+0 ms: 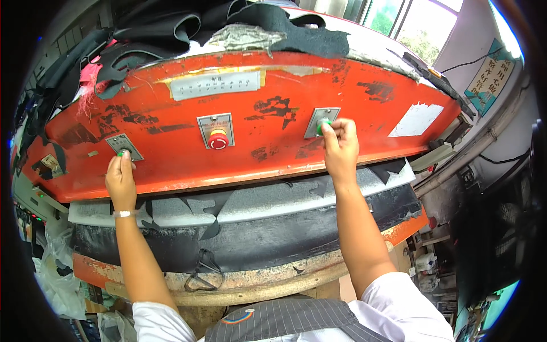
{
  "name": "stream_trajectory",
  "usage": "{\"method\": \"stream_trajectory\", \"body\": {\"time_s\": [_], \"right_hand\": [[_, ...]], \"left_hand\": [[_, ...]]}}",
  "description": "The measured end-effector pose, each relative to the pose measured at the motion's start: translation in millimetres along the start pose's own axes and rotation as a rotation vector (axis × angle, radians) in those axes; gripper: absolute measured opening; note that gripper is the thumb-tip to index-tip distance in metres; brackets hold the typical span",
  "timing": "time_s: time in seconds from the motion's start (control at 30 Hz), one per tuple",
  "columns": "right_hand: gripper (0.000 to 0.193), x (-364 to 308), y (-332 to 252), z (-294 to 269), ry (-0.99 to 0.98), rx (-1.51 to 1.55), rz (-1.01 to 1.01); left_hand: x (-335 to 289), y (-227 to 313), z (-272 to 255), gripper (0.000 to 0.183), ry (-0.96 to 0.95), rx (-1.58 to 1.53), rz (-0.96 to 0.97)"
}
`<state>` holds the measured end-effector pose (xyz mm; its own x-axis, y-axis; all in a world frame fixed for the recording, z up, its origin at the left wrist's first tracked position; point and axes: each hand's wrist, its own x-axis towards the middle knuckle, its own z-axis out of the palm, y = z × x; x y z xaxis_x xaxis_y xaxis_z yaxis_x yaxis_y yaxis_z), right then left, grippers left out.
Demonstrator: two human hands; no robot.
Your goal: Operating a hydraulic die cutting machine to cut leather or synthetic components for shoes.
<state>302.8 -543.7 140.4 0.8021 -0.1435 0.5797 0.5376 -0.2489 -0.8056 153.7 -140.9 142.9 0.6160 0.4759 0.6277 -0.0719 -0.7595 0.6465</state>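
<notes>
My left hand (121,181) reaches up to a green push button (123,153) on a metal plate, its fingers drawn together at the button. Farther right, my right hand (342,149) is closed around a second green button (323,126), thumb and curled fingers against it. Both buttons sit on the front of a big red press machine (273,148). Between my hands is a red mushroom-shaped stop button (217,140), which neither hand touches. Below the red front, dark cut sheet material (212,206) with pointed edges lies on a pale grey board (250,205).
Black and grey leather-like sheets (285,35) are heaped on top of the machine. A dark bed (256,245) with a worn front edge lies nearest me, a black cord loop (204,273) on it. Clear plastic bags (60,273) hang at left; a pipe (484,139) runs at right.
</notes>
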Motion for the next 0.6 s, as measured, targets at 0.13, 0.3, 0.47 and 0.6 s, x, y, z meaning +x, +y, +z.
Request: {"method": "stream_trajectory", "body": {"time_s": [0.13, 0.3, 0.47, 0.6], "right_hand": [[0.018, -76, 16, -26, -0.315, -0.143, 0.111], [0.060, -195, -19, -82, -1.357, -0.434, -0.109], [0.047, -244, -18, -113, -1.216, -0.476, -0.269], [0.038, -247, -13, -113, -1.113, -0.507, -0.290]], "left_hand": [[-77, 16, 21, 0.037, -0.198, -0.030, -0.073], [-236, 93, 44, 0.020, -0.824, -0.184, 0.065], [-300, 133, 53, 0.017, -0.833, -0.010, 0.115], [-308, 148, 62, 0.015, -0.702, 0.118, 0.090]]}}
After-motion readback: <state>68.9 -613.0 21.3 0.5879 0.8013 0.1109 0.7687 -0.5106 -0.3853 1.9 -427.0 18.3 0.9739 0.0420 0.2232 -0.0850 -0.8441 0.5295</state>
